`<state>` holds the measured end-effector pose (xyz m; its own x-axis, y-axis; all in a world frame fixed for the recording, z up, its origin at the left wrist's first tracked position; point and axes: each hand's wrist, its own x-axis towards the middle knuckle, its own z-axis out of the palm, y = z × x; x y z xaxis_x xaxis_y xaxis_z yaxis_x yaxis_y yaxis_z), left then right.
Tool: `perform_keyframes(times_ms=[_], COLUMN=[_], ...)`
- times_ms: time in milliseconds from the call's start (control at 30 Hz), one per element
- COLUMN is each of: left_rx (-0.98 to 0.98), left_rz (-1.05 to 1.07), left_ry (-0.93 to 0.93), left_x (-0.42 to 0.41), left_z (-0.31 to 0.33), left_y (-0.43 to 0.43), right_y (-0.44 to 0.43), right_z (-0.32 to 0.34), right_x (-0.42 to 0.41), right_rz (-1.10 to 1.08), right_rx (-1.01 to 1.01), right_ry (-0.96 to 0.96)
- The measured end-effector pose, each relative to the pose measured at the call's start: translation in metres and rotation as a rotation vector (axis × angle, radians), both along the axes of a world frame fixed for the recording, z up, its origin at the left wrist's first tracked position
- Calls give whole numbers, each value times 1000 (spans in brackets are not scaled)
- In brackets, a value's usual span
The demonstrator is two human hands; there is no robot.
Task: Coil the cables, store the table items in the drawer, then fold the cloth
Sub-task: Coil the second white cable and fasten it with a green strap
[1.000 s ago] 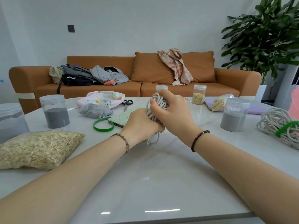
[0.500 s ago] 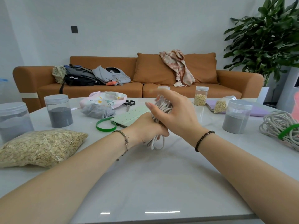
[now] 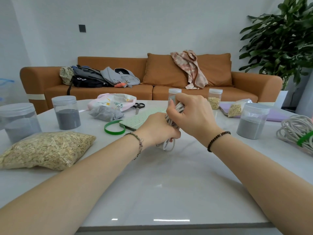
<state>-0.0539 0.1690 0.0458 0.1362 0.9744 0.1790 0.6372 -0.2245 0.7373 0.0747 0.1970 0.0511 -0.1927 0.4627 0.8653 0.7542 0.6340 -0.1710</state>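
One coil (image 3: 295, 133) lies tied; left hand (image 3: 157, 131) and right hand (image 3: 194, 116) grip a second cable bundle (image 3: 169, 145); storing, folding remain.

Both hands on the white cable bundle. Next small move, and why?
Probably hold the cable bundle in the right hand alone and reach the left hand to the loose green strap. The bundle looks wound but unbound; the second coil already wears one.

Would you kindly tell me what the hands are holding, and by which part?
Both hold one coiled white cable: the left hand grips the bundle's lower middle, and the right hand wraps around its upper part.
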Motion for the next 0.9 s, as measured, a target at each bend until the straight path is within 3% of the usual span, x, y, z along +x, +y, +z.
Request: perform_keyframes(times_ms=[233, 433, 667, 767, 900], left_rx=[45, 204, 335, 248, 4], left_rz=[37, 38, 134, 116, 72], left_ry=[47, 138, 190, 135, -143], left_x=[-4, 0, 3, 3, -4], left_z=[3, 0, -9, -7, -4], left_y=[-2, -3, 2, 1, 2], right_y=[-2, 3, 4, 5, 1], right_z=[6, 8, 6, 3, 5], right_x=[-3, 3, 0, 1, 4], right_rz=[-37, 42, 24, 41, 318], right_rx=[-15, -75, -251, -249, -365], right_ry=[38, 99, 249, 262, 420])
